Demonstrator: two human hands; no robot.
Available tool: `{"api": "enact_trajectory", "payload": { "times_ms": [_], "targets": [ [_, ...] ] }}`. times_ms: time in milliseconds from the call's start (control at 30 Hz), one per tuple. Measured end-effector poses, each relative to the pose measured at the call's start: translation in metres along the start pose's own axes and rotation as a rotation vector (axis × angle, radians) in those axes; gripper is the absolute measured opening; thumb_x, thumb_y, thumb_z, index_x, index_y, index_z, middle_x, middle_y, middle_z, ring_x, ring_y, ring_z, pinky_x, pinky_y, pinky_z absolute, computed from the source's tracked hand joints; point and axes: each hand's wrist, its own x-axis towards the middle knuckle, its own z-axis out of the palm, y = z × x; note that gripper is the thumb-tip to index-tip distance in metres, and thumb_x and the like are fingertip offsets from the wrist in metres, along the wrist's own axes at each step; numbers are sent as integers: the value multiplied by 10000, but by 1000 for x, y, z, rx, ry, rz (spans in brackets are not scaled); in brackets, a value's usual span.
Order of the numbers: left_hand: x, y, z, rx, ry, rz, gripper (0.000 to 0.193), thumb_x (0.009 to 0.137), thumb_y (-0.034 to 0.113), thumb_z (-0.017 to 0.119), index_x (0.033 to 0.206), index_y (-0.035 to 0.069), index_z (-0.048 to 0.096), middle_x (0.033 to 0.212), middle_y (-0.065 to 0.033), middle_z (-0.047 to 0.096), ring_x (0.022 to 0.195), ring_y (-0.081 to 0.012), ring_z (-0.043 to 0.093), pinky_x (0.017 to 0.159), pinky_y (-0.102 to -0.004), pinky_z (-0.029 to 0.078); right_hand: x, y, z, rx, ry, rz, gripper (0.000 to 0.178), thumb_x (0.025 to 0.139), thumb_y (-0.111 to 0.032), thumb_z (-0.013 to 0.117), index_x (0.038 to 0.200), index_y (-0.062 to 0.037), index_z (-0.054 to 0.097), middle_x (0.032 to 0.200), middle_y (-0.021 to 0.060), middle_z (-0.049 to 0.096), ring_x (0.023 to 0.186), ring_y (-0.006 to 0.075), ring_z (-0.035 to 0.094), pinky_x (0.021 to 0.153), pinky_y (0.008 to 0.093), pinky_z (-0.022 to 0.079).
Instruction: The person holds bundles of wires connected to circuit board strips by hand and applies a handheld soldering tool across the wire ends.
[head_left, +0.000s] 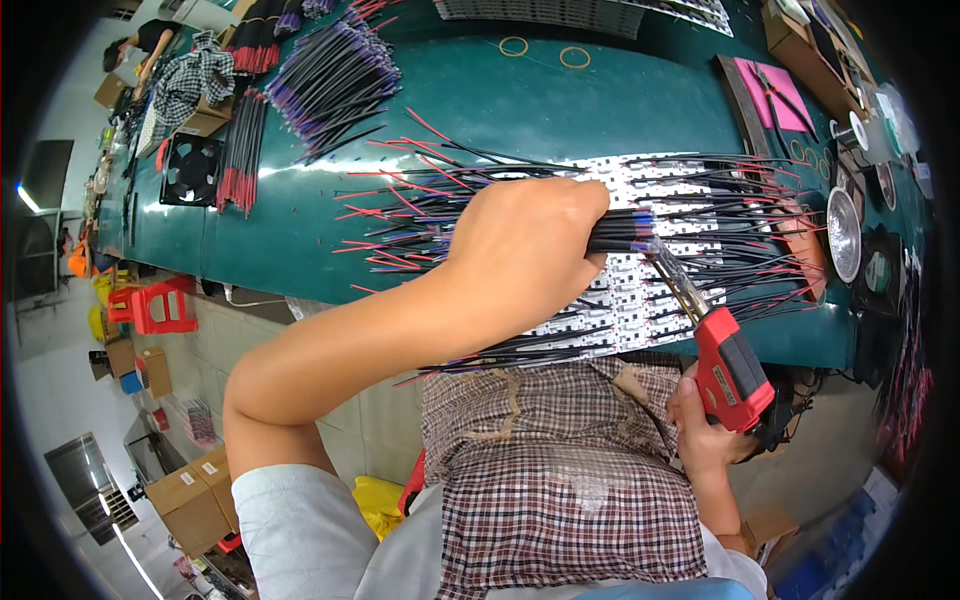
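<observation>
My left hand (530, 250) is closed round a bundle of black wires (622, 232), whose cut ends point right. It hovers over a white circuit board panel (630, 325) with many black and red wires lying across it to both sides. Gripped in my right hand (705, 435) is a red and black soldering gun (733, 370), its metal tip reaching up-left to the ends of the bundle. Whether the tip touches them I cannot tell. My left palm and part of the panel are hidden behind the hand.
Piles of black wires (335, 80) lie at the far left of the green table (480, 95), beside a black fan (192, 168). Right of the panel are pliers on a pink pad (770, 95), a silver dish (843, 235) and solder spools. A red stool (165, 305) stands left.
</observation>
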Motion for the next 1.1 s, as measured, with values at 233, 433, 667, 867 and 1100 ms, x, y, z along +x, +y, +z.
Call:
{"api": "enact_trajectory", "payload": {
  "times_ms": [233,433,667,867,1100],
  "targets": [
    [9,-20,35,66,-41,-83,216,712,174,755,781,14,627,766,-167,653,732,-367,643,671,-455,513,-3,8,-5,-144,-89,-40,238,955,-82,587,1169,6,532,651,-5,517,501,47,446,461,207,346],
    [8,-24,39,82,-21,-83,229,706,186,763,750,10,623,739,-167,645,719,-364,642,665,-452,513,1,13,-1,-203,-154,-99,195,970,-96,572,1141,-9,537,679,-1,514,548,54,465,499,224,368],
    [9,-25,43,83,-17,-74,229,712,188,752,731,9,610,728,-167,643,711,-365,642,657,-454,511,6,13,2,-255,-184,-76,114,975,-86,559,1068,-22,542,693,-4,516,561,56,466,509,224,376],
    [9,-24,41,97,-31,-79,224,712,187,749,733,11,611,727,-166,645,718,-363,643,665,-457,511,7,17,1,-323,-187,-144,109,975,-83,558,1063,-20,544,693,-9,516,557,52,464,506,223,373],
    [11,-22,42,103,-47,-68,230,707,185,758,734,9,612,722,-166,643,714,-363,643,666,-458,511,7,9,0,-319,-190,-22,178,940,-80,608,1093,5,579,839,66,577,713,147,544,621,292,428]
  ]
}}
